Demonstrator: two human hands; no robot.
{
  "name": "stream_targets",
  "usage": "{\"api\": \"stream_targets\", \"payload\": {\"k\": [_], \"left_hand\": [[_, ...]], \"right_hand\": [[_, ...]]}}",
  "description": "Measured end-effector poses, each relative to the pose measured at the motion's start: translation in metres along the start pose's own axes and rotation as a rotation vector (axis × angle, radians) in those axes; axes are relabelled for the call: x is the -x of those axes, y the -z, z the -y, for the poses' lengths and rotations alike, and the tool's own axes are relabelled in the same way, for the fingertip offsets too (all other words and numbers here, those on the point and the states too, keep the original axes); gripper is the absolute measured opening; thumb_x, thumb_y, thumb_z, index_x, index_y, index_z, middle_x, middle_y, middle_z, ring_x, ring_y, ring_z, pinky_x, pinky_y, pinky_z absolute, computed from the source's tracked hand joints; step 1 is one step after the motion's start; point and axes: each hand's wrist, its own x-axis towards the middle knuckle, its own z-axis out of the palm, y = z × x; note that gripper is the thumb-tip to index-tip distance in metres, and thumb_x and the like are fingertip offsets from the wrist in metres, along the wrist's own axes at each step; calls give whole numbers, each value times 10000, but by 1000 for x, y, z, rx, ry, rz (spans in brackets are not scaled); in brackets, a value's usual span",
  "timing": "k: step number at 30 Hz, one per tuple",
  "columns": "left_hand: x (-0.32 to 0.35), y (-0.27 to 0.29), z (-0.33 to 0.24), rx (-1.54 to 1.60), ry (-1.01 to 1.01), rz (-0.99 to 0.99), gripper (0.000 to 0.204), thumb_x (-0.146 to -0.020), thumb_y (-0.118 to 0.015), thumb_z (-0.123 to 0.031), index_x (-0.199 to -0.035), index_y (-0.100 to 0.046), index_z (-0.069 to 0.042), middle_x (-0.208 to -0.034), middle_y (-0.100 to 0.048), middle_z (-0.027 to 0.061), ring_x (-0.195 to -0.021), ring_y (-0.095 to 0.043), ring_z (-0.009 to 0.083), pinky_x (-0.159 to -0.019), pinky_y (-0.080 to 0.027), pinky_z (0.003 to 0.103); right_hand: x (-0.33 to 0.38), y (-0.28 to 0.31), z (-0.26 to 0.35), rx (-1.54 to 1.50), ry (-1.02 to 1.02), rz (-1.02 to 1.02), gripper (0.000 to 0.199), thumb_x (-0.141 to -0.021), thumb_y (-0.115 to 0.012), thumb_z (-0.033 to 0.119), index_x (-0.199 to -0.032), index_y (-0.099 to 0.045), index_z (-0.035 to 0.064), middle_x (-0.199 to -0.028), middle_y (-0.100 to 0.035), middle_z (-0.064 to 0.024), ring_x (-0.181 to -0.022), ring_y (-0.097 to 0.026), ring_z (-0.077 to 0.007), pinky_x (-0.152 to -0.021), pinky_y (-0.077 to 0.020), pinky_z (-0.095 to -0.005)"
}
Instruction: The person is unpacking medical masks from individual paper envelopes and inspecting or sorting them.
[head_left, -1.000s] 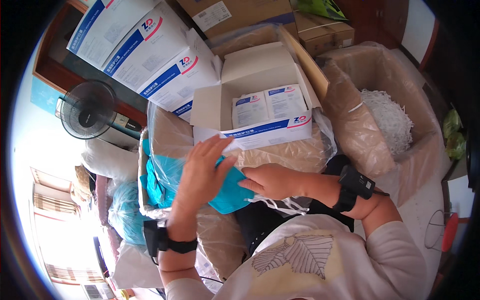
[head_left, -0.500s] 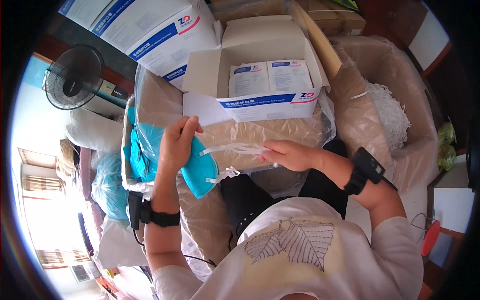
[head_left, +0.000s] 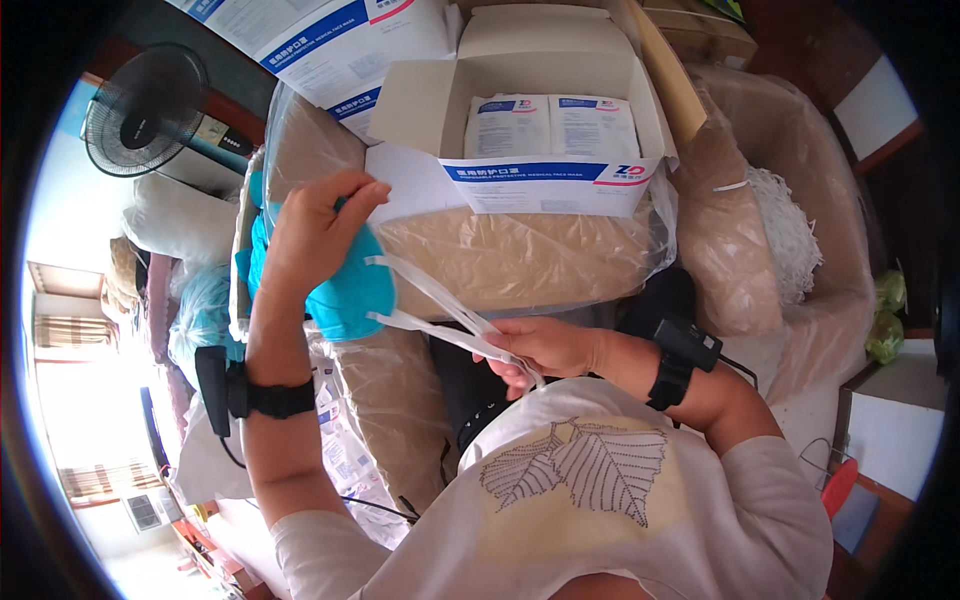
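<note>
Glare washes out the window (head_left: 88,420), and the stacked white boxes (head_left: 325,48) are cut off above. The left hand (head_left: 320,225), fingers curled and partly hidden, covers part of the blue mask (head_left: 352,295); whether it grips it, I cannot tell. The right hand (head_left: 535,350) pinches the white straps (head_left: 437,296), nearer the body than the open carton (head_left: 550,192).

Turquoise mask (head_left: 352,292) left of centre, smooth and rounded, far-left part hidden, white straps (head_left: 445,298) fixed at a far and a near spot on its right side, drawn out nearly straight toward the near right, closing together at that end.
</note>
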Motion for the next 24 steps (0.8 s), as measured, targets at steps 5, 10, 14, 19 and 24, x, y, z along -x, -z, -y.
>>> {"api": "stream_targets", "payload": {"k": [5, 10, 14, 19, 24], "left_hand": [[31, -17, 24, -112, -49, 89, 124, -740, -632, -151, -823, -652, -61, -772, -612, 88, -681, -596, 246, -611, -470, 300], [70, -84, 3, 321, -68, 464, 689, -619, -735, -387, -1201, -490, -113, -870, -615, 132, -797, -598, 301, -688, -471, 337], [91, -146, -7, 505, 95, 708, 507, -723, -657, -368, -1100, -516, -59, -878, -610, 149, -811, -586, 291, -727, -449, 341], [109, -164, 6, 930, 194, 780, 238, -862, -523, -237, -962, -568, -25, -889, -613, 82, -807, -567, 147, -705, -440, 289], [113, -141, 17, 986, 320, 859, 217, -890, -490, -243, -911, -571, -43, -744, -539, 4, -723, -507, 88, -650, -420, 255]], "right_hand": [[19, 3, 18, 501, 12, -230, 251, -908, -441, 283, -873, -514, 46, -638, -437, 6, -538, -446, -76, -537, -441, -230], [24, -3, 25, 805, 200, -420, 196, -887, -466, 201, -930, -513, 16, -700, -523, -58, -603, -513, -109, -555, -440, -259], [24, -2, 10, 874, 372, -448, 159, -870, -463, 134, -952, -505, 4, -773, -579, -104, -686, -569, -168, -610, -443, -305], [40, 3, 16, 1033, 264, -499, 140, -864, -456, 88, -978, -491, 14, -796, -569, -94, -717, -554, -173, -652, -436, -291], [37, 14, 9, 1254, 507, -486, 146, -869, -447, 85, -990, -484, 13, -791, -547, -76, -737, -533, -143, -667, -422, -270]]}}
